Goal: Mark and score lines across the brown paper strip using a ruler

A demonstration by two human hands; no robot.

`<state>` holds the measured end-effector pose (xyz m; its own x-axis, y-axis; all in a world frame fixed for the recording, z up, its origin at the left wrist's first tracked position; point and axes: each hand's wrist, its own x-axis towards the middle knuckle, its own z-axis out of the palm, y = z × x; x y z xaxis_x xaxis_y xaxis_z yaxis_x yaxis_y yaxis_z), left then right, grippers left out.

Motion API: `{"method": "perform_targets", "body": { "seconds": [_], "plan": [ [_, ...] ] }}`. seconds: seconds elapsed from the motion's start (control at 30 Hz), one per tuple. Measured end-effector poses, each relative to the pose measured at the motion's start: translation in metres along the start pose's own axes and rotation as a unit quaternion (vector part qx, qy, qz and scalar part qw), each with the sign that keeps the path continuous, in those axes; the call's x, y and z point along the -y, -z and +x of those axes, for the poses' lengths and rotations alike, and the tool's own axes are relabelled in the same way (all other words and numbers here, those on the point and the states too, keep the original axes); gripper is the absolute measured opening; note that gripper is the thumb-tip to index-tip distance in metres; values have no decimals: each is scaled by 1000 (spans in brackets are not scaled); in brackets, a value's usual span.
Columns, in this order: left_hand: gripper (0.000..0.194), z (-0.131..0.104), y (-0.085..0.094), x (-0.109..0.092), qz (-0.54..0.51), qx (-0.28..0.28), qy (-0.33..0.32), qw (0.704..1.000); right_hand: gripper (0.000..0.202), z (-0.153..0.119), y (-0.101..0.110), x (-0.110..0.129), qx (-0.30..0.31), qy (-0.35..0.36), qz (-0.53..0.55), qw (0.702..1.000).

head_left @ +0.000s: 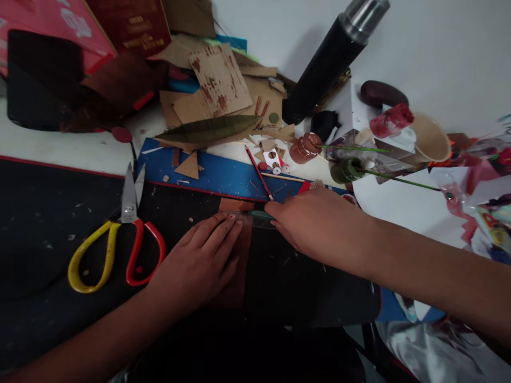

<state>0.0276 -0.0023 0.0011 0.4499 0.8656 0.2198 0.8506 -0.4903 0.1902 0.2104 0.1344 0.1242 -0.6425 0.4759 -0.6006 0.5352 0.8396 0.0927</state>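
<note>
My left hand (pixel 207 252) lies flat with its fingers stretched out, pressing on a brown strip (pixel 242 266) on the black mat (pixel 303 287). A clear, flat strip like a ruler (pixel 263 222) lies across the brown piece, partly beneath my left fingertips. Just to the right, my right hand (pixel 315 221) is closed around a slim green thing (pixel 261 214) that points left along the clear strip; most of it is hidden in the fingers. A red pencil (pixel 259 173) slants behind, its near end close to the right thumb. Scissors (pixel 129 213) with yellow and red handles lie open left of my left hand.
Cardboard pieces (pixel 221 80) and a long green leaf shape (pixel 211 131) lie behind the mat. Paint jars, one brown (pixel 305 148) and one green (pixel 347 170), hold sticks. A black flask (pixel 327 66) stands behind. A dark phone-like slab (pixel 40 80) is at left.
</note>
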Motion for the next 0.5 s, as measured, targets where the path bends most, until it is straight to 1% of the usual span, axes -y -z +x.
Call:
{"method": "perform_targets", "body": {
  "seconds": [0.13,0.2,0.27,0.33,0.4,0.5],
  "plan": [
    [49,-2,-3,-1,0,1,3,1000,16,-9,-4,-3,4,-21,20,1000],
    [50,-3,-4,-2,-5,10,11,1000,15,-15,-8,-4,-8,-30,28,999],
    [51,-4,-4,-2,-11,20,21,1000,16,-20,-13,-2,-40,-36,37,998],
    [52,-5,-4,-2,-15,22,23,999,19,-23,-22,3,-82,-35,78,993],
    [51,-5,-4,-3,-12,12,16,1000,24,-23,-33,11,-136,-39,139,980],
    [48,-5,-3,-4,-7,-7,13,1000,30,-19,-56,24,-194,-49,229,953]
  ]
}}
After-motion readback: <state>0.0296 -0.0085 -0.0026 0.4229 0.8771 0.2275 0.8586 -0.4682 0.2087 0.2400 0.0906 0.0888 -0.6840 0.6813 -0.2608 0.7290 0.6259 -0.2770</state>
